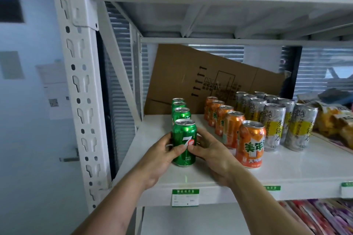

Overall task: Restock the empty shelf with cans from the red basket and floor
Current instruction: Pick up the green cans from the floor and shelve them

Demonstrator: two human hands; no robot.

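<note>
You have the green can [184, 142] standing upright at the near end of the green row [180, 109] on the left of the shelf [286, 170], with your left hand [162, 155] and right hand [212, 150] each curled round its lower half, thumbs meeting on the label, so both grips are clamped on it. Judge it as rigid but thin-walled: smooth and likely slick, probably full and fairly weighty, so squeeze lightly to avoid denting. Holding mid-body from both sides looks sound. The orange cans [250, 144] stand just to the right, near your right knuckles, so mind nudging them as you let go
</note>
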